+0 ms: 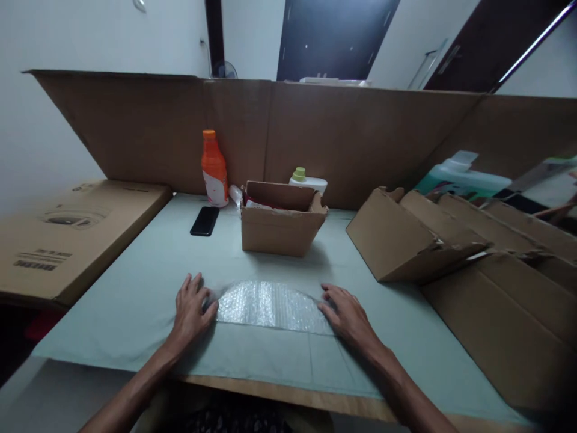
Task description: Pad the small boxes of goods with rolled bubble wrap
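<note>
A clear strip of bubble wrap (270,305) lies near the front of the cloth-covered table, its middle arching slightly toward the back. My left hand (192,308) grips its left end, thumb on the near side and fingers curled at the edge. At the opposite end, my right hand (349,313) holds the wrap in the same way between thumb and fingers. Just behind the wrap stands a small open cardboard box (279,231) with some items inside, mostly hidden by its front wall.
Behind the box are an orange bottle (213,168), a white bottle with a green cap (309,180) and a black phone (204,221). Several open cardboard boxes (406,240) crowd the right side. A flat printed carton (76,234) lies left. A cardboard wall (342,138) borders the back.
</note>
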Motion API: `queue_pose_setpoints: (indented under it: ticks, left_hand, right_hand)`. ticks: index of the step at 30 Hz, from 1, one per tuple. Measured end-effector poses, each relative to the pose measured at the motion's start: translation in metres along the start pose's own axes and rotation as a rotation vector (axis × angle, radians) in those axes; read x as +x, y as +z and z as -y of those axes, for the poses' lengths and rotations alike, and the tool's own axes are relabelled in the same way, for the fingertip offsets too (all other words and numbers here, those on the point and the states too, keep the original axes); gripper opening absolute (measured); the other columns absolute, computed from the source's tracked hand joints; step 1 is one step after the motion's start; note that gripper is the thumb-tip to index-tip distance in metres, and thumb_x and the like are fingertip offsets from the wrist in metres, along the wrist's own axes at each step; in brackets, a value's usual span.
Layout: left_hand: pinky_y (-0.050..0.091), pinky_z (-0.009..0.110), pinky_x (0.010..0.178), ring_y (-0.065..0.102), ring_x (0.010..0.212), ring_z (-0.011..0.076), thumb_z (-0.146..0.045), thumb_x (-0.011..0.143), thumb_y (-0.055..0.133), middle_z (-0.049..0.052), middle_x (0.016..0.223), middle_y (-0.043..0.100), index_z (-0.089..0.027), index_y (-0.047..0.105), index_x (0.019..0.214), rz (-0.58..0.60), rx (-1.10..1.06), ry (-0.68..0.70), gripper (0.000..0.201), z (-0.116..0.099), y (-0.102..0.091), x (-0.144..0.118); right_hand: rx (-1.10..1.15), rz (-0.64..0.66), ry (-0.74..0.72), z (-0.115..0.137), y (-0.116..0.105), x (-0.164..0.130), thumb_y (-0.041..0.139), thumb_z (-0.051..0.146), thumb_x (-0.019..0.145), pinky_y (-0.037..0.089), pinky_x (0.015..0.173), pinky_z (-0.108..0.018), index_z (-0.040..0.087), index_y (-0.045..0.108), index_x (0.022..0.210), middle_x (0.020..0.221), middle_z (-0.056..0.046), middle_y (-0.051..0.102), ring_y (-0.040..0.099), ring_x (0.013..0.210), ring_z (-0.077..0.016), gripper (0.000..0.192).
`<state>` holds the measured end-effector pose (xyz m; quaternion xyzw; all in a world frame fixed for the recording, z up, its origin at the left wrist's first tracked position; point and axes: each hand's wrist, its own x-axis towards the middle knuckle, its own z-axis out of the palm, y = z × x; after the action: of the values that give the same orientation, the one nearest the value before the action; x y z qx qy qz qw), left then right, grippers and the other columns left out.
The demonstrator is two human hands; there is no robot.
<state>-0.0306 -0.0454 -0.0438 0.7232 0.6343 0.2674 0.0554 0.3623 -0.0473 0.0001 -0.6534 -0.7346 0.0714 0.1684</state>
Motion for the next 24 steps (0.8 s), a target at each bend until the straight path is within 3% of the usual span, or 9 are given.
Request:
queue_pose_setpoints:
  ticks: [3, 6, 9, 13, 16, 18, 20, 22, 24]
  left_hand:
    - [0.053, 0.051, 0.092, 0.066, 0.108, 0.0308, -0.024, 0.083, 0.05, 0.011, 0.109, 0.073, -0.021, 0.064, 0.084, -0.001, -0.087, 0.074, 0.015, -0.01, -0.009, 0.011]
    - [0.056, 0.036, 0.074, 0.069, 0.076, 0.0211, -0.024, 0.087, 0.049, 0.003, 0.085, 0.073, -0.023, 0.063, 0.096, 0.042, -0.12, 0.115, 0.017, -0.023, -0.019, 0.042]
    - [0.053, 0.036, 0.085, 0.068, 0.089, 0.0212, -0.022, 0.088, 0.052, 0.005, 0.097, 0.073, -0.023, 0.062, 0.113, 0.082, -0.151, 0.194, 0.027, -0.048, -0.009, 0.082]
    - [0.046, 0.048, 0.101, 0.061, 0.111, 0.0286, -0.014, 0.08, 0.06, 0.012, 0.115, 0.069, -0.017, 0.057, 0.131, 0.17, -0.206, 0.309, 0.051, -0.088, 0.02, 0.111]
    - [0.04, 0.055, 0.107, 0.054, 0.122, 0.0326, -0.014, 0.079, 0.06, 0.018, 0.127, 0.062, -0.011, 0.052, 0.137, 0.207, -0.249, 0.362, 0.058, -0.099, 0.013, 0.091]
    - [0.044, 0.051, 0.105, 0.056, 0.119, 0.029, -0.018, 0.082, 0.058, 0.014, 0.126, 0.064, -0.016, 0.054, 0.134, 0.276, -0.333, 0.413, 0.052, -0.094, -0.01, 0.058]
    - [0.049, 0.046, 0.101, 0.06, 0.116, 0.0256, -0.024, 0.085, 0.058, 0.009, 0.125, 0.066, -0.024, 0.056, 0.132, 0.433, -0.546, 0.441, 0.047, -0.086, -0.037, 0.019]
    - [0.05, 0.048, 0.103, 0.06, 0.119, 0.0269, -0.031, 0.085, 0.06, 0.008, 0.13, 0.064, -0.029, 0.046, 0.143, 0.587, -0.76, 0.355, 0.059, -0.083, -0.056, -0.017]
    - [0.048, 0.05, 0.105, 0.059, 0.123, 0.0294, -0.036, 0.083, 0.065, 0.01, 0.137, 0.06, -0.03, 0.035, 0.151, 0.611, -0.812, 0.243, 0.075, -0.086, -0.056, -0.04]
  right_hand:
    - [0.18, 0.021, 0.041, 0.009, -0.016, -0.035, 0.054, 0.037, 0.09, 0.057, 0.077, -0.038, 0.022, 0.064, 0.088, 0.092, -0.007, 0.075, 0.072, 0.085, -0.025, 0.018]
    - [0.4, 0.078, 0.101, 0.022, -0.029, -0.081, 0.06, 0.043, 0.088, 0.06, 0.071, -0.034, 0.021, 0.066, 0.111, 0.094, -0.006, 0.076, 0.073, 0.084, -0.0252, 0.033]
    - [0.56, 0.208, 0.088, 0.041, -0.025, -0.125, 0.062, 0.041, 0.09, 0.061, 0.083, -0.036, 0.025, 0.056, 0.141, 0.121, -0.01, 0.073, 0.071, 0.108, -0.0274, 0.054]
    - [0.715, 0.376, 0.09, 0.066, -0.004, -0.16, 0.058, 0.045, 0.094, 0.053, 0.102, -0.047, 0.035, 0.059, 0.14, 0.136, -0.008, 0.066, 0.063, 0.123, -0.0289, 0.047]
    - [0.743, 0.455, 0.166, 0.077, 0.001, -0.165, 0.061, 0.052, 0.091, 0.052, 0.101, -0.05, 0.036, 0.072, 0.123, 0.121, -0.007, 0.074, 0.067, 0.114, -0.0299, 0.037]
    - [0.831, 0.496, 0.22, 0.082, -0.003, -0.157, 0.064, 0.058, 0.087, 0.054, 0.096, -0.049, 0.033, 0.075, 0.114, 0.113, -0.008, 0.075, 0.069, 0.107, -0.0301, 0.039]
    - [1.027, 0.493, 0.269, 0.087, -0.007, -0.142, 0.064, 0.063, 0.085, 0.058, 0.086, -0.043, 0.029, 0.074, 0.113, 0.106, -0.008, 0.075, 0.071, 0.094, -0.0276, 0.045]
    - [1.253, 0.45, 0.301, 0.093, -0.009, -0.119, 0.062, 0.064, 0.085, 0.058, 0.074, -0.037, 0.027, 0.072, 0.115, 0.098, -0.007, 0.075, 0.07, 0.08, -0.0234, 0.049]
    - [1.421, 0.412, 0.317, 0.099, -0.006, -0.094, 0.06, 0.062, 0.087, 0.057, 0.071, -0.035, 0.025, 0.068, 0.12, 0.099, -0.009, 0.074, 0.07, 0.079, -0.0226, 0.05]
